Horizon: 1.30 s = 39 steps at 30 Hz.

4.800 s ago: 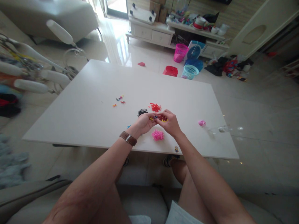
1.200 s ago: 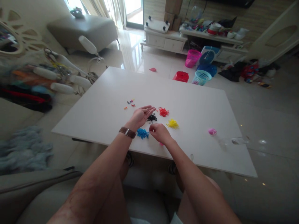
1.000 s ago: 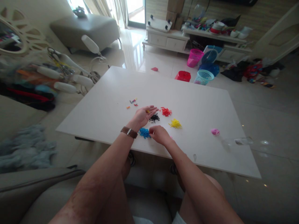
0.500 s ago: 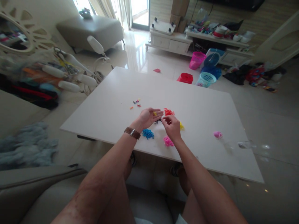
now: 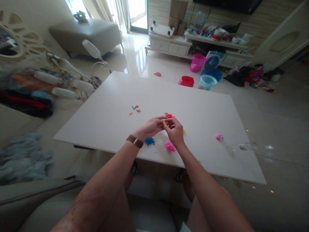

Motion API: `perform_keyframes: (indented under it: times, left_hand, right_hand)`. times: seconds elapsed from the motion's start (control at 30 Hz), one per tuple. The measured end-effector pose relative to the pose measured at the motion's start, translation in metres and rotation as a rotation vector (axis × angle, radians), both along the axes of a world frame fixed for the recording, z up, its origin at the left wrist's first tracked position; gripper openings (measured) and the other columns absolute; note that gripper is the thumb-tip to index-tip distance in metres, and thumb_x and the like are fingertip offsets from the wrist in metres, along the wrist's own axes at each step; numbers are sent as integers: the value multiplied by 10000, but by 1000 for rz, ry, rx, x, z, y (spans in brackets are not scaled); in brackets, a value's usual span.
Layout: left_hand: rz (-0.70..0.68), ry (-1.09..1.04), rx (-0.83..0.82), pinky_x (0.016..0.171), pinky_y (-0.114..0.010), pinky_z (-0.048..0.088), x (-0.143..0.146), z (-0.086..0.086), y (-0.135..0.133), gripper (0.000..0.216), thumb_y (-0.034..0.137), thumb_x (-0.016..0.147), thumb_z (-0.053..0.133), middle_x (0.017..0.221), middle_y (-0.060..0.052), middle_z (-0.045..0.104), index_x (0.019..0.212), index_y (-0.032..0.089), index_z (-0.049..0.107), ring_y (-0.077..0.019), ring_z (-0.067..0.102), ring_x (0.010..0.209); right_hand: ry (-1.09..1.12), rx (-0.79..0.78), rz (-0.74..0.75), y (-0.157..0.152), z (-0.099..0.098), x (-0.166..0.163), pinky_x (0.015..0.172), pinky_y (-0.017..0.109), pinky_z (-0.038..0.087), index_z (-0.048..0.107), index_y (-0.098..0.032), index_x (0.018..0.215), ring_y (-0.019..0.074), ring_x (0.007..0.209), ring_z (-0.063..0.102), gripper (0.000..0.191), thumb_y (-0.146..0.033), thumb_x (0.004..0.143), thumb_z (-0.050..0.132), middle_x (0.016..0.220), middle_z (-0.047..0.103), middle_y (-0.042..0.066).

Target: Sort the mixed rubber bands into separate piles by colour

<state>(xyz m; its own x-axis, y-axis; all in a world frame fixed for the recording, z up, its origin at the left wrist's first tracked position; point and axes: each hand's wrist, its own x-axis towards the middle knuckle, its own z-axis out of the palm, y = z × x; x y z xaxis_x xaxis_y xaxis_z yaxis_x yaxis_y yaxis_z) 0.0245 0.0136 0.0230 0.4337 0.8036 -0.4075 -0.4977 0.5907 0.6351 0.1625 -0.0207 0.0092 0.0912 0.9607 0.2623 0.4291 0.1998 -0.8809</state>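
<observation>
Over the near middle of the white table [image 5: 103, 100], my left hand [image 5: 152, 126] is palm-up with its fingers stretched and close together. Small yellow pieces [image 5: 163, 122] show at its fingers; their kind is too small to make out. My right hand [image 5: 175, 131] meets them from the right, thumb and forefinger closed at the yellow. Just beyond the fingers lies a red pile [image 5: 169, 115] of small pieces. A blue pile [image 5: 149, 141] and a pink pile [image 5: 170, 146] lie nearer the table's edge. A yellow pile [image 5: 184, 131] is mostly hidden behind my right hand.
Several loose coloured pieces [image 5: 135, 107] lie left of my hands. On the right are a pink object [image 5: 219, 138] and a clear glass-like item [image 5: 247, 146]. Past the far edge stand a red bin [image 5: 186, 81] and a light-blue basket [image 5: 207, 82]. White lamp arms [image 5: 83, 86] rise at the left.
My right hand has closed in on the left fingers and now meets the yellow pieces. My left palm has tilted, its fingers closer together. The whole view has shifted slightly.
</observation>
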Motion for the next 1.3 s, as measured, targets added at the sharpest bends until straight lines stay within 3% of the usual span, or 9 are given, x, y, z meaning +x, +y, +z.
perform_keyframes:
  times: [0.2,0.33,0.53,0.73,0.9,0.97,1.13,1.3]
  left_hand:
    - [-32,-8,46,1033,-400,506,1,-2,-2,256,26,887,535,1084,-210,742,1066,81,710,-251,723,1029]
    - [-19,24,51,1050,-407,505,1,-1,-2,251,30,902,522,1079,-203,743,1083,90,685,-247,720,1059]
    - [8,98,48,1033,-395,518,-1,-1,1,254,13,918,507,984,-163,760,1107,102,652,-205,750,944]
    - [45,126,66,1063,-429,494,-3,1,0,114,65,982,466,1096,-208,745,952,129,556,-220,746,1021]
    - [81,156,61,1057,-451,494,-4,3,-1,107,140,994,529,1077,-220,744,889,152,510,-224,750,995]
    - [77,167,70,1039,-436,507,-5,3,0,119,160,982,568,1038,-203,751,873,149,522,-216,750,970]
    - [91,285,116,899,-307,543,-8,-1,3,148,187,890,712,916,-109,742,798,125,613,-148,720,845]
    - [131,391,171,650,-228,474,-8,-8,7,209,265,742,852,720,-26,660,813,120,717,-73,573,628]
  right_hand:
    - [37,-48,-5,-1,1,3,693,319,522,722,-210,872,196,766,658,187,-379,861,643,892,748,59]
    - [180,-80,-14,2,-1,5,699,318,544,707,-206,839,195,772,681,177,-380,823,679,865,745,45]
    - [309,-95,-84,5,-3,8,678,310,540,669,-189,814,174,714,650,191,-378,799,692,789,705,31]
    - [356,-61,-151,15,-5,23,653,290,523,664,-175,822,146,659,626,221,-389,791,706,729,671,2]
    - [238,-36,-301,33,-12,76,656,292,516,704,-163,822,154,656,626,216,-368,756,720,707,678,12]
    - [145,-93,-327,37,-18,98,671,294,512,716,-161,811,159,669,631,202,-347,734,726,724,694,25]
    - [-211,-336,-228,30,-31,124,687,280,492,736,-168,775,169,700,654,94,-245,729,709,736,728,38]
    - [-456,-443,-165,22,-38,128,695,251,484,747,-180,760,158,711,671,74,-154,744,680,752,748,36]
